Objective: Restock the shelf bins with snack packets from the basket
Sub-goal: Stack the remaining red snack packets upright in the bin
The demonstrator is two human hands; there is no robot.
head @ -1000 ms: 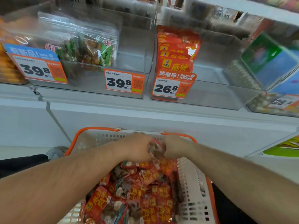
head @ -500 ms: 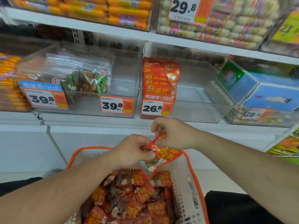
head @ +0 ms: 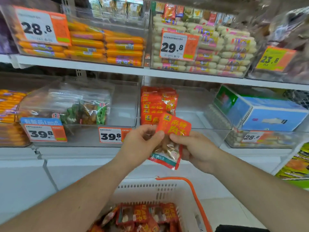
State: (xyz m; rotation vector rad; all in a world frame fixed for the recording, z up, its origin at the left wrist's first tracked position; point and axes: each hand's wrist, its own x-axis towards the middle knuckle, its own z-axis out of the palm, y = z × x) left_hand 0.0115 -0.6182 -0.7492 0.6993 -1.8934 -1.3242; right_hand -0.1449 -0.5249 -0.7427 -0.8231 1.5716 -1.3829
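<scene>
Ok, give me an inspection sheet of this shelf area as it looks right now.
Surface: white shelf carrying clear bins.
Job's things: red packet held before the middle bin, where matching packets stand at the left; white basket below holds more.
Clutter: nothing seen.
Hands: left hand and right hand both pinch the packet.
Cables: nothing seen.
Surroundings: upper shelf of orange sausages, price tags, blue box to the right.

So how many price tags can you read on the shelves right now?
6: upper shelf 28.8, 29.8, yellow 23.8; lower shelf 39.8, 39.8, 28.8. Another may hide behind the hands.
</scene>
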